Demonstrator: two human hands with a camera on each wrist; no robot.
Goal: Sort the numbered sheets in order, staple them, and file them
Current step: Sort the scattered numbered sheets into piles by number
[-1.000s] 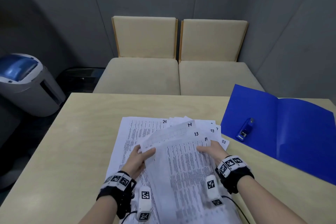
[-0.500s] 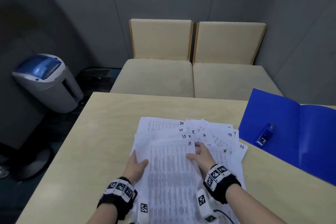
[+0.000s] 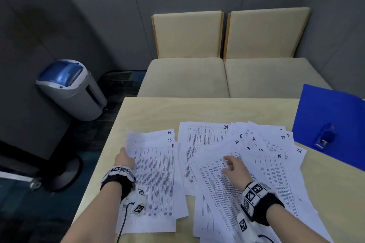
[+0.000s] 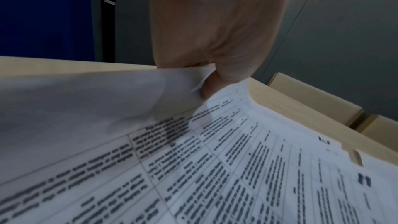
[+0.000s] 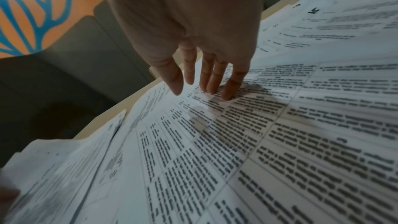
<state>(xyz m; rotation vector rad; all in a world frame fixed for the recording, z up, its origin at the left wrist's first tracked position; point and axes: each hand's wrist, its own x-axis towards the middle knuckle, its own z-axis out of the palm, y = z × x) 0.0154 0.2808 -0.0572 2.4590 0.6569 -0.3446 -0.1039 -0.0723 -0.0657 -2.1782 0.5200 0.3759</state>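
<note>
On the left side of the table [image 3: 142, 112], the left hand [image 3: 124, 159] pinches the edge of a small stack of sheets [image 3: 156, 175], thumb on top and fingers curled under; corners numbered 14, 13 and 11 show, fanned. To do this well, I would lay that stack flat and square, with its numbered corners left peeking out so the next sheet's slot can be read at a glance.

Just right of it lies sheet 24 [image 3: 205, 140], then the loose spread of sheets [image 3: 262, 156] showing 5, 10, 3, 15, 23, 7 and 22 in no order. The right hand [image 3: 234, 166] rests there with fingers nearly straight, fingertips pressing the top page and gripping nothing. It would help to slide pages apart gently so hidden numbers appear, rather than lift several at once; 12 is not visible.

Farther right, the stapler [image 3: 325, 138] sits on the open blue folder [image 3: 339, 112], well apart from the papers.
</note>
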